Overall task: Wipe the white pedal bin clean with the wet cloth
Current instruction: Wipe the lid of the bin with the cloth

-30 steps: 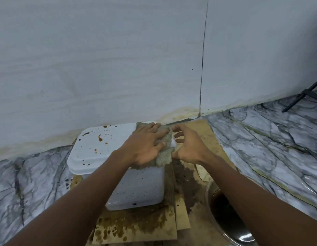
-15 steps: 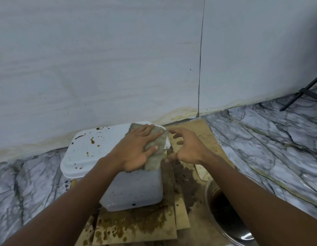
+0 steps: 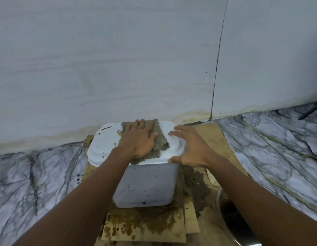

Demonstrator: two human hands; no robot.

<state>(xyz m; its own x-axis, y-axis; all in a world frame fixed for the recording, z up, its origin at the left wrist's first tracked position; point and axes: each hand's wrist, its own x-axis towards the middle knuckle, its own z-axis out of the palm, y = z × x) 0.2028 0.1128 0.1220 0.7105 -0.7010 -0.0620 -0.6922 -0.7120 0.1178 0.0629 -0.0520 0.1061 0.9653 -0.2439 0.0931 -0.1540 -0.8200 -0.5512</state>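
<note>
The white pedal bin [image 3: 145, 185] stands against the wall on stained cardboard, its front speckled with dark spots. Brown splatter marks the left part of its lid [image 3: 102, 144]. A grey-brown wet cloth [image 3: 159, 139] lies spread flat on the lid's middle. My left hand [image 3: 138, 141] presses flat on the cloth, fingers pointing at the wall. My right hand [image 3: 191, 148] rests with spread fingers on the lid's right edge, thumb at the front corner, holding nothing.
Stained cardboard sheets [image 3: 145, 226] lie under and in front of the bin. A metal bowl [image 3: 230, 221] with dark liquid sits at the lower right. Marble floor [image 3: 278, 148] spreads on both sides, the pale wall [image 3: 118, 59] rises behind. A black stand leg [image 3: 312, 110] shows far right.
My left hand slid the cloth from the lid's right end toward its middle, leaving the right end white. My right hand let go near the cloth and moved onto the lid's right edge.
</note>
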